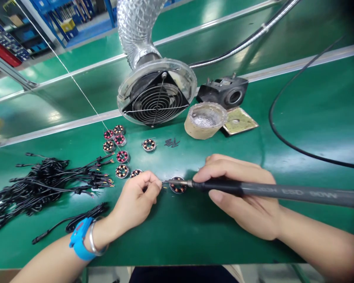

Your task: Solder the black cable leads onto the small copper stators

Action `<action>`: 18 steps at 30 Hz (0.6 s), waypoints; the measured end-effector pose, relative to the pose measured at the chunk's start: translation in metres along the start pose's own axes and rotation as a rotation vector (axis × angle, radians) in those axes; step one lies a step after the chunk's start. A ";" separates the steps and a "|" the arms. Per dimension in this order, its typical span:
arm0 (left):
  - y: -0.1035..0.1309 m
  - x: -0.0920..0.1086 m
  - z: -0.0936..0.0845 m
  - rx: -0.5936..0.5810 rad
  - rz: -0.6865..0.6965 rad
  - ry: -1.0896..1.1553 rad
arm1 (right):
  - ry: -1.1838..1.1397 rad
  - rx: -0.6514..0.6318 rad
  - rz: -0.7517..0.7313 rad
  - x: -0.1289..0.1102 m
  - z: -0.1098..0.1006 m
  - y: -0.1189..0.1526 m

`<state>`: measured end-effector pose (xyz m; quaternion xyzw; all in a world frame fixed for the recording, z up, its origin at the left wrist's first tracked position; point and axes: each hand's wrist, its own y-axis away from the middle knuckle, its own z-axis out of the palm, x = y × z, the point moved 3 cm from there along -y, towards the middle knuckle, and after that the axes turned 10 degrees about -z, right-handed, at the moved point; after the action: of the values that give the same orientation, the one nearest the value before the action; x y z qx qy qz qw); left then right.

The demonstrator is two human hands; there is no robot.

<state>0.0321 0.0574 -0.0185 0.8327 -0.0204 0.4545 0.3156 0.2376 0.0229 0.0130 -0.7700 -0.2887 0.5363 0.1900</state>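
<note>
My right hand [242, 192] is closed around a grey and black soldering iron [262, 189], whose metal tip reaches left over a round copper-wound motor stator [177, 189] on the green table. Just left of that stator, my left hand [141, 196] pinches a thin wire [164, 182]; its end lies near the iron's tip. A blue band and a silver bracelet circle the left wrist. Another stator [136, 173] is partly hidden behind the left fingers. One more stator [149, 145] stands farther back by itself.
Several stators [122, 157] stand left of centre, beside bundled black cables [47, 177]. A fume extractor [157, 98], a cup [205, 124], a yellowish pad [240, 121] and short black tubes [172, 142] are farther back. A black cord [295, 147] curves at right.
</note>
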 end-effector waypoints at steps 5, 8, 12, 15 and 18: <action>0.000 0.001 0.000 0.000 0.007 -0.006 | -0.008 -0.005 -0.011 -0.001 -0.002 0.003; 0.000 0.000 0.000 -0.001 0.000 -0.003 | -0.006 0.011 -0.007 -0.002 -0.004 0.003; -0.001 0.000 0.000 -0.007 0.001 0.005 | 0.005 0.059 -0.036 -0.004 -0.005 0.000; 0.000 -0.001 0.000 -0.004 0.001 0.004 | 0.019 0.071 -0.045 -0.005 -0.004 -0.002; 0.000 -0.001 0.000 -0.004 -0.001 0.011 | 0.040 0.097 -0.063 -0.005 -0.003 -0.002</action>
<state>0.0316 0.0572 -0.0196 0.8296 -0.0191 0.4587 0.3178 0.2388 0.0218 0.0188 -0.7610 -0.2826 0.5277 0.2500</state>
